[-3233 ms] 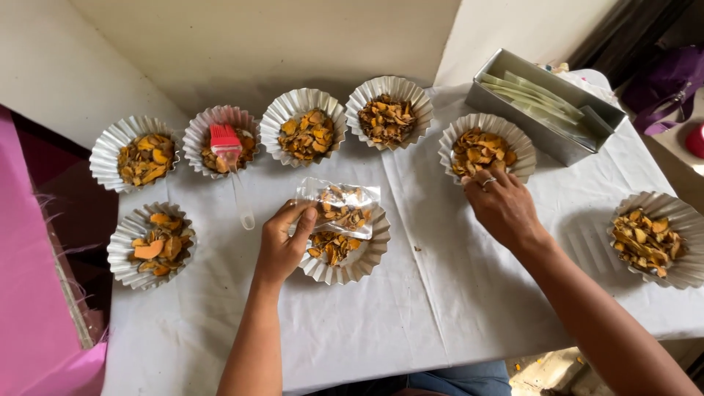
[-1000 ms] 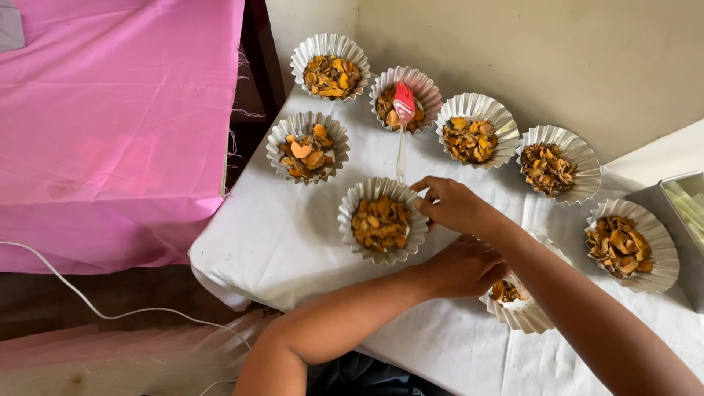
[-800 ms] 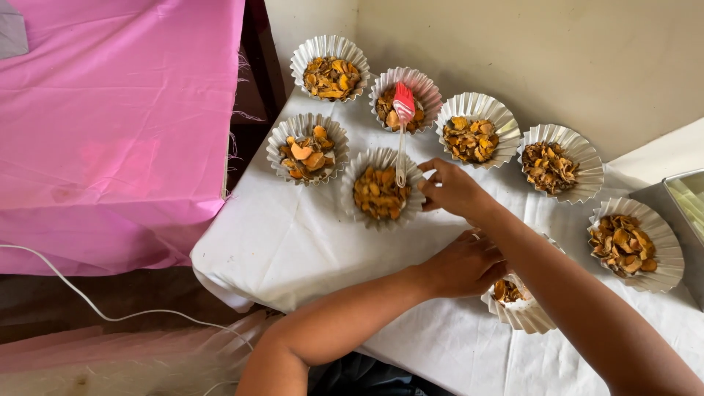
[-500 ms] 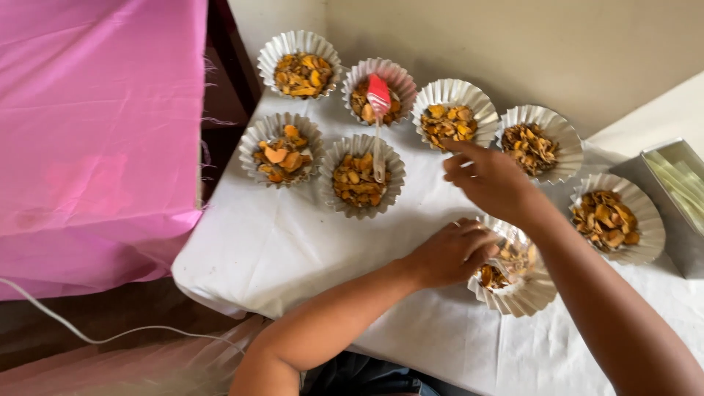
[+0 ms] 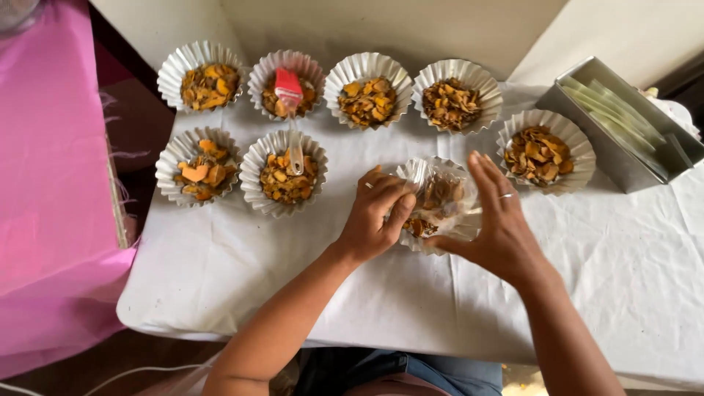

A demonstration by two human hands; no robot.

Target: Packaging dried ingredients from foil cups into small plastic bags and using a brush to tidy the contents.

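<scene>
**Both hands at a clear pouch over a fluted foil cup**

A table (image 5: 242, 271) draped in creased white cloth stands against a pale wall, with pink fabric (image 5: 44, 220) hanging off its left side. The landmark is the foil cup (image 5: 440, 238) near the middle of the table, a silver fluted dish holding orange-brown dried slices. Lying over this cup is a clear plastic pouch (image 5: 440, 192), crinkled and shiny, with the same slices showing through it; its long axis runs roughly left to right, and which end is its mouth cannot be told.

The left hand (image 5: 375, 214) is at the cup's left edge, fingers curled and pinching the pouch's left end, a ring on one finger. The right hand (image 5: 495, 220) is just right of the cup, fingers spread and straight, the palm against the pouch's right side, also ringed.

Beyond the cup, a row of four filled cups (image 5: 367, 88) lines the wall; two more sit to its left. A red-headed silicone brush (image 5: 291, 110) bridges two of those, its clear handle pointing toward the person. To the cup's right stands another filled cup (image 5: 544, 150), and past it an oblong metal tin (image 5: 623, 121) of pale green strips.
</scene>
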